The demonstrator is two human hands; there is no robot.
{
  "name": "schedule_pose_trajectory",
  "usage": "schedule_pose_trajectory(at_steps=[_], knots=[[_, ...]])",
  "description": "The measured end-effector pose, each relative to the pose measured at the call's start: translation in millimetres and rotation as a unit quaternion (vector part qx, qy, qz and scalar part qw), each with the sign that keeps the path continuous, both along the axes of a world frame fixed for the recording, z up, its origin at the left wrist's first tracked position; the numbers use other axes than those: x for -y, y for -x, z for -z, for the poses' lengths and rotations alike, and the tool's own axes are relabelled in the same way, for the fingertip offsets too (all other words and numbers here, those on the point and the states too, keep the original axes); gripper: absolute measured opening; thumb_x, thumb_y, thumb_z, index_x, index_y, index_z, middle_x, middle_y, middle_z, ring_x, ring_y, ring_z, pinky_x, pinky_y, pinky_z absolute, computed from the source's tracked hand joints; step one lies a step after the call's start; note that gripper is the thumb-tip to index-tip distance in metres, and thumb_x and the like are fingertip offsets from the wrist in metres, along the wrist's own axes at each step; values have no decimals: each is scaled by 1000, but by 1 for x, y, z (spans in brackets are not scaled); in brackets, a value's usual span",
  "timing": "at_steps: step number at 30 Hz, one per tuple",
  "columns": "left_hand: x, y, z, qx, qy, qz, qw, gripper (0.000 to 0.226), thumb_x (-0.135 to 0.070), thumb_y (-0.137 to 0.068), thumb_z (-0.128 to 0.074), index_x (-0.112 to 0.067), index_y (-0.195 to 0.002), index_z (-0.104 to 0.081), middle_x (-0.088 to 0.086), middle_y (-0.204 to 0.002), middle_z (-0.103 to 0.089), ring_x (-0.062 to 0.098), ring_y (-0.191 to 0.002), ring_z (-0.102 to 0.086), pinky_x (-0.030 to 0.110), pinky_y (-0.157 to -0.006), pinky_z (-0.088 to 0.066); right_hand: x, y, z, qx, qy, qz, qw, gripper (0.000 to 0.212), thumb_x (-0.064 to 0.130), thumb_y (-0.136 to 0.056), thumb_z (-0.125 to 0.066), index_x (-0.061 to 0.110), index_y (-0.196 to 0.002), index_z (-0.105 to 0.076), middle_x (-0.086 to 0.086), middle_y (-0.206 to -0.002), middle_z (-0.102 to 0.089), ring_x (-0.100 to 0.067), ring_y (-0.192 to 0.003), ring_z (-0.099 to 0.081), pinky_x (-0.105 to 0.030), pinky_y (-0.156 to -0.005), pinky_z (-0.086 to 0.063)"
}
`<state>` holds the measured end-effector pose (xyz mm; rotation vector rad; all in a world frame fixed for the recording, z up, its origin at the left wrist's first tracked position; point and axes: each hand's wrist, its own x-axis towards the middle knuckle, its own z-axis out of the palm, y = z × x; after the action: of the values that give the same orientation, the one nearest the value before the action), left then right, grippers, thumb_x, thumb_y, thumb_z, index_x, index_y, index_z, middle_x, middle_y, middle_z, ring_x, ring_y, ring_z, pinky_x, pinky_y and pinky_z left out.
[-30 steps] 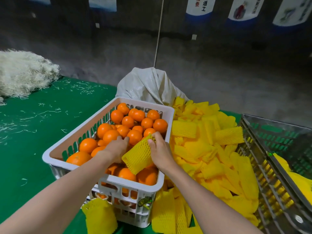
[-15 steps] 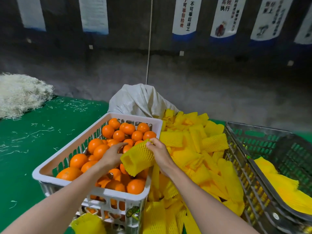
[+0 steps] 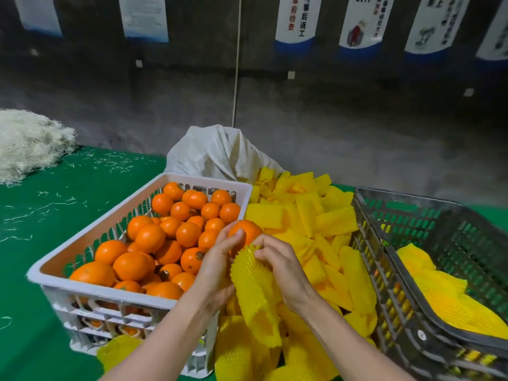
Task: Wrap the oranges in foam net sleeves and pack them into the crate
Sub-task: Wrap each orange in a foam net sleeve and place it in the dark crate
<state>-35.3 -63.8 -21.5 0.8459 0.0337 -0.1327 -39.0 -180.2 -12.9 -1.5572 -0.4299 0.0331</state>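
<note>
While the left hand [image 3: 217, 270] gripped a round orange fruit [image 3: 248, 231] beside the white plastic crate's [image 3: 110, 295] right rim, the right hand [image 3: 283, 270] pinched a yellow foam net sleeve [image 3: 253, 290] touching it, near the green counter's [image 3: 55, 215] front edge.

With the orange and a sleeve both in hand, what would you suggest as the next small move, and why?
Probably ease the orange down into the foam sleeve. The left hand holds the orange right at the sleeve's upper edge, which the right hand pinches, and the fruit is not yet inside it.
</note>
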Motion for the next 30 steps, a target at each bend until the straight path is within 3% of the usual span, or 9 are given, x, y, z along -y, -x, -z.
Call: schedule_pose_trajectory(at_steps=[3,5,8,12,15,18,22,25,30], knots=[[13,5,4,16,-85,-36,996,40,-12,-86,-58,-22,-124,-58,17,-101,-69,36,-93,-66,42,-77,-53,16,-1,7,45,59,62,995,6,17,-67,-45,14,-66,-50,-5,-56,-37,-17,-54,-32,-28,-52,-26],[21,7,4,13,-88,-29,996,41,-12,-78,-62,-23,-118,-60,17,-99,-67,31,-87,-65,38,-69,-53,29,-4,8,99,111,108,983,11,17,-70,-43,24,-62,-49,8,-44,-37,-3,-43,-29,-20,-46,-25],[30,10,3,25,-72,34,997,47,-12,-67,-67,-20,-113,-60,15,-98,-64,26,-80,-63,35,-62,-52,48,-10,4,166,155,175,958,17,18,-74,-43,33,-67,-47,8,-43,-37,-4,-41,-32,-24,-48,-26],[29,11,7,70,-138,140,978,79,-19,-50,-89,-21,-122,-56,16,-113,-62,33,-100,-61,50,-84,-49,62,-17,-1,190,135,189,954,12,16,-76,-42,24,-71,-50,9,-46,-36,-3,-41,-34,-17,-46,-24],[27,7,8,86,-181,123,972,75,-13,-53,-83,-22,-123,-57,13,-117,-64,29,-103,-65,46,-86,-53,64,-16,0,163,82,189,965,10,17,-77,-41,14,-74,-50,10,-44,-36,-2,-40,-34,-13,-45,-24],[36,4,13,59,-102,60,991,71,-8,-62,-81,-13,-128,-55,9,-104,-72,23,-92,-70,37,-74,-58,56,-10,4,134,55,229,963,10,25,-80,-40,20,-73,-46,10,-52,-36,-1,-46,-35,-17,-47,-25],[57,9,20,53,-47,2,998,72,-41,-68,-70,-28,-136,-48,2,-123,-64,17,-102,-67,29,-71,-56,34,-2,13,152,52,295,942,13,28,-84,-37,25,-72,-39,6,-65,-41,-5,-60,-38,-27,-57,-26],[63,10,20,72,-147,-73,984,73,-57,-58,-68,-43,-128,-49,-5,-135,-50,8,-112,-58,20,-74,-53,28,-1,17,172,48,319,931,15,28,-87,-38,28,-72,-38,8,-69,-44,-10,-66,-43,-25,-61,-27],[57,-2,16,43,-113,-93,988,51,-51,-86,-48,-21,-126,-59,8,-125,-64,20,-113,-61,40,-98,-48,39,-11,6,233,55,310,920,20,24,-90,-48,16,-71,-48,12,-62,-44,-4,-59,-42,-18,-57,-32]])
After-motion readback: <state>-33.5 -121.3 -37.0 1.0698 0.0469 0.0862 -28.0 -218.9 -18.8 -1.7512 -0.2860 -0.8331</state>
